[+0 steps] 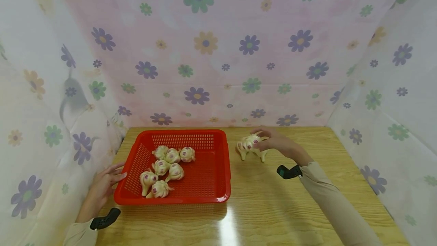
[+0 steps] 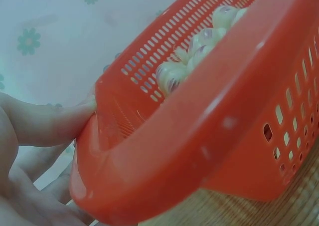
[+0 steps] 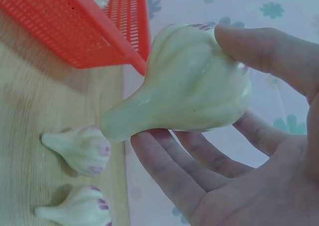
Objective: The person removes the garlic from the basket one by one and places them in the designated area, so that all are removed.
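A garlic bulb (image 3: 199, 81) with a pale stem and purple marks is held by my right hand (image 1: 278, 143), thumb on one side and fingers on the other. In the right wrist view two more garlic bulbs lie on the table below it, one (image 3: 84, 151) nearer the basket and another (image 3: 82, 208) beyond. My left hand (image 1: 102, 185) grips the left rim of a red plastic basket (image 1: 223, 170), its thumb over the rim and its fingers around the outside. Inside the basket, toward its left, sit several garlic bulbs (image 1: 160, 167).
The wooden table (image 1: 259, 208) carries the basket on its left half. Flower-patterned cloth (image 1: 225, 48) hangs behind it and along both sides. Each wrist wears a black device, one (image 1: 106, 219) on the left and one (image 1: 289, 172) on the right.
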